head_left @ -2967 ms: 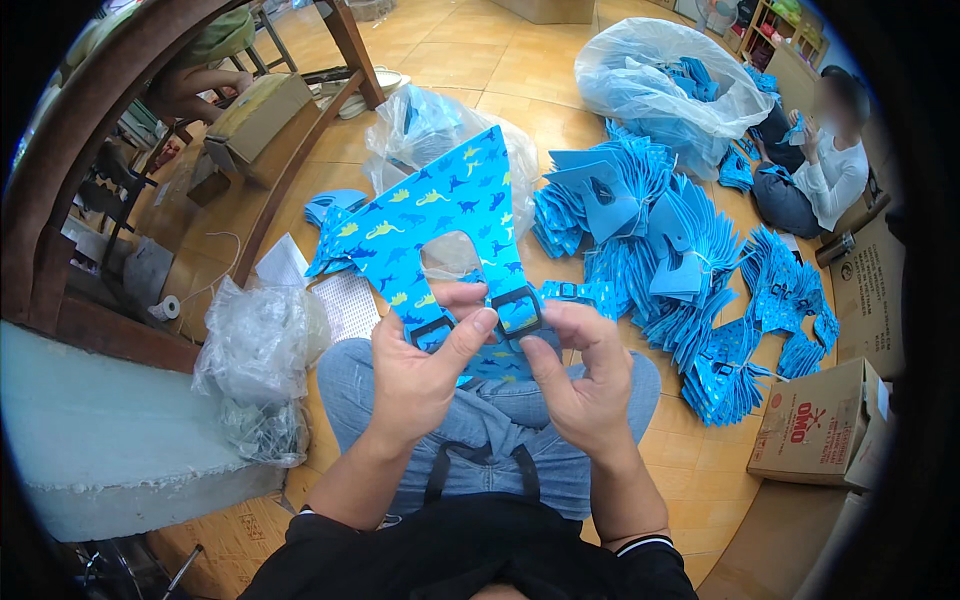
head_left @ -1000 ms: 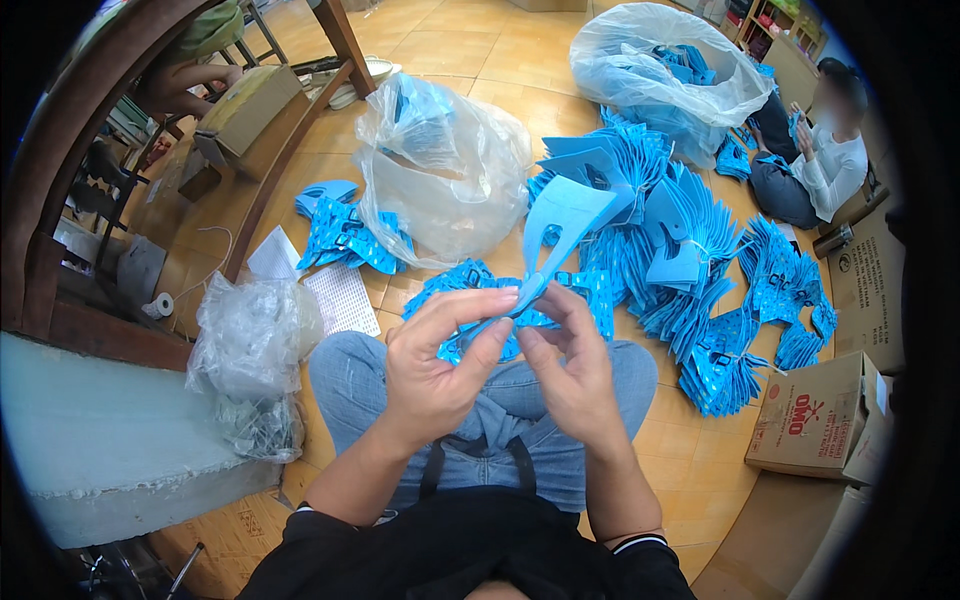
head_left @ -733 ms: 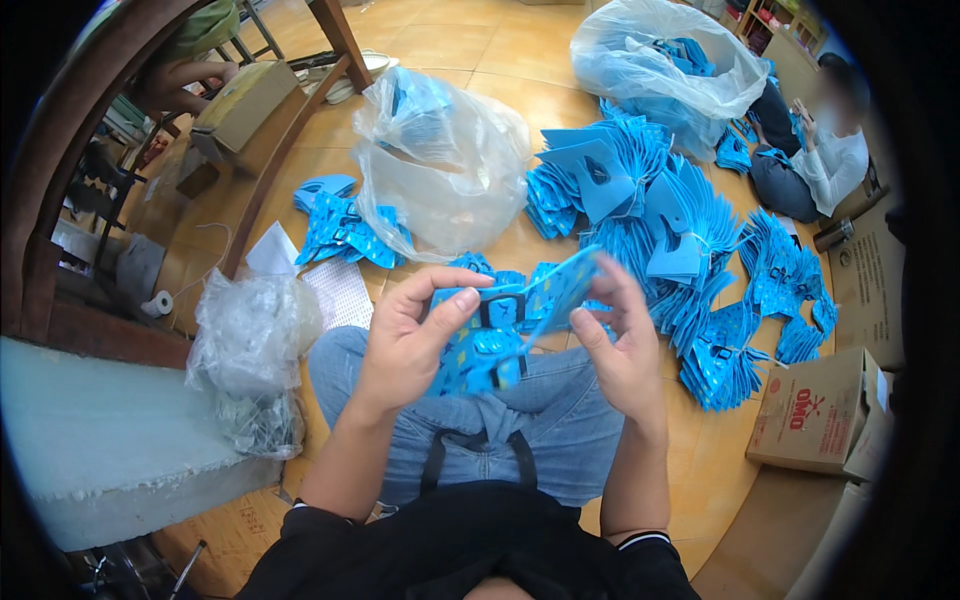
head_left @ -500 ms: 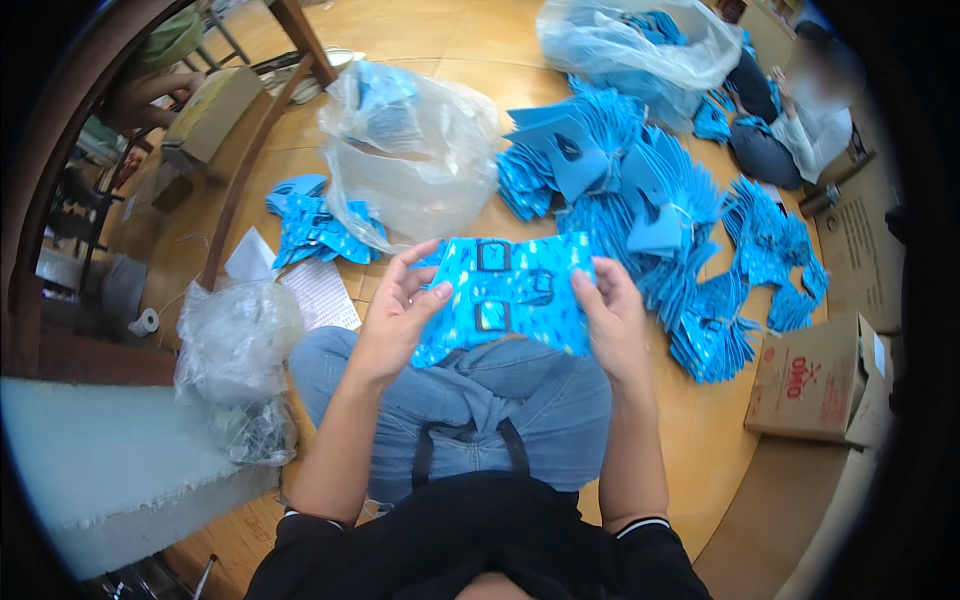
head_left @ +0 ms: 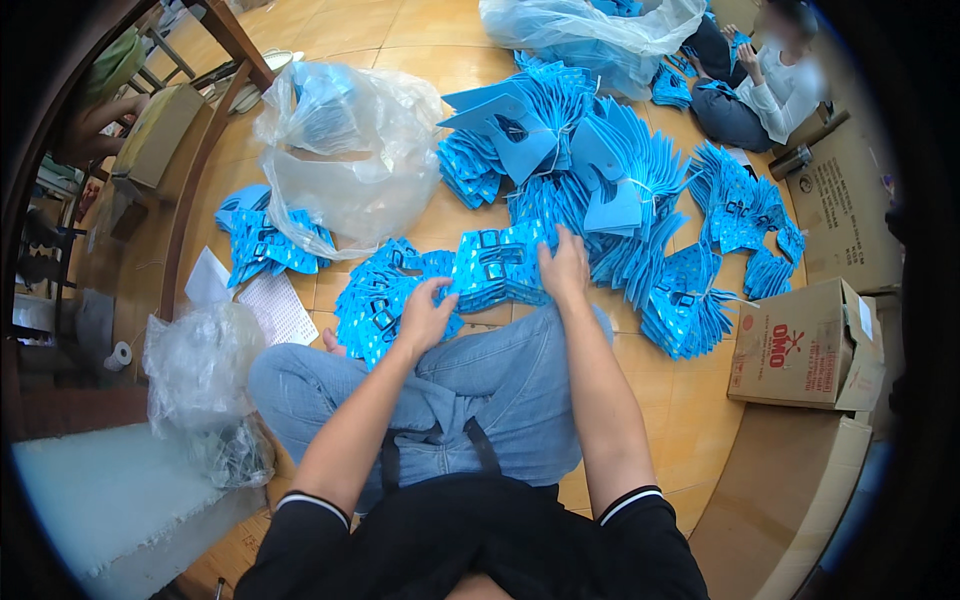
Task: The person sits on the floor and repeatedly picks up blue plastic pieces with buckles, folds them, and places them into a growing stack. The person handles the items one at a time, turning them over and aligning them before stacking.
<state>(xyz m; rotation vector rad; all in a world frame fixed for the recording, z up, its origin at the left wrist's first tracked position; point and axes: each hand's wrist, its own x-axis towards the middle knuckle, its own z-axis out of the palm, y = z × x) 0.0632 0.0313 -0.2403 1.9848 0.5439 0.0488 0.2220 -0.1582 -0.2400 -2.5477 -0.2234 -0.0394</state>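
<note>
A stack of thin blue printed pieces with black squarish outlines lies just beyond my knees, between my hands. My left hand has its fingers curled at the stack's near left corner. At the right edge, my right hand grips the same stack, its fingertips on the far right corner. Against the left side lies a fanned-out pile of similar pieces, partly behind my left hand. Right beyond stand large tied bundles of blue pieces with plain blue backs and cut-out openings.
A clear plastic bag lies at the far left, beside a smaller blue pile and a printed sheet. Crumpled plastic is by my left knee. Cardboard boxes line the right. A person sits at the far right.
My hands have moved forward and down from above my lap, bringing the blue printed pieces onto the floor. The fanned-out pile on the left now shows; the view has shifted right.
</note>
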